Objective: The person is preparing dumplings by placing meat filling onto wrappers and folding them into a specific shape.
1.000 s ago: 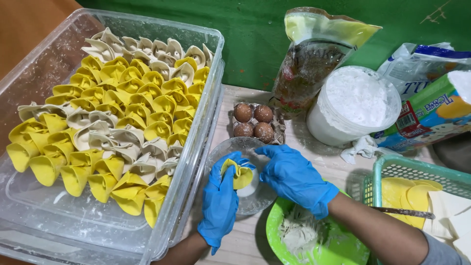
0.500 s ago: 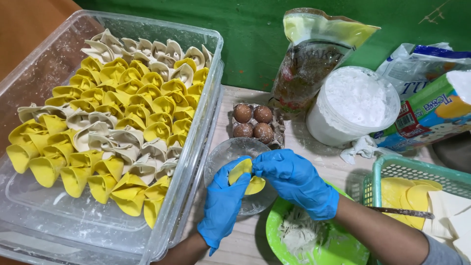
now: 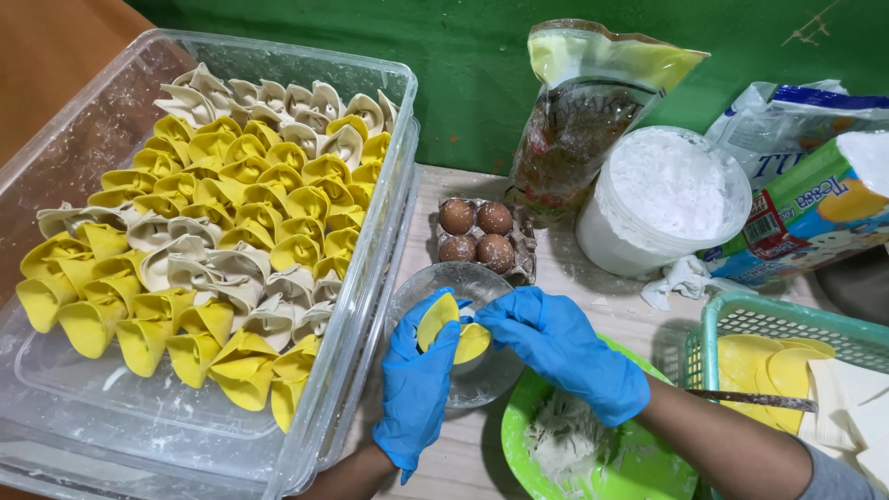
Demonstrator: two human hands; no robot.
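Both my hands wear blue gloves and meet over a small clear glass bowl (image 3: pixel 421 289). My left hand (image 3: pixel 417 389) cups a yellow round dumpling wrapper (image 3: pixel 439 318), partly folded. My right hand (image 3: pixel 560 347) pinches the wrapper's right edge with its fingertips. Just below my right wrist sits a green bowl (image 3: pixel 519 435) with pale filling in it. To the left stands a large clear plastic tub (image 3: pixel 375 241) filled with several rows of folded yellow and white dumplings (image 3: pixel 218 250).
A carton with brown eggs (image 3: pixel 477 231) lies behind the glass bowl. A white tub of flour (image 3: pixel 662 199), a clear bag of dark stuff (image 3: pixel 583 120) and printed packets (image 3: pixel 806 204) stand at the back. A teal basket (image 3: pixel 732 319) at right holds flat wrappers and a knife (image 3: pixel 750 398).
The wrapper between my hands has been turned and folded further; my left hand's fingers have closed more around it. My right hand stays at its edge.
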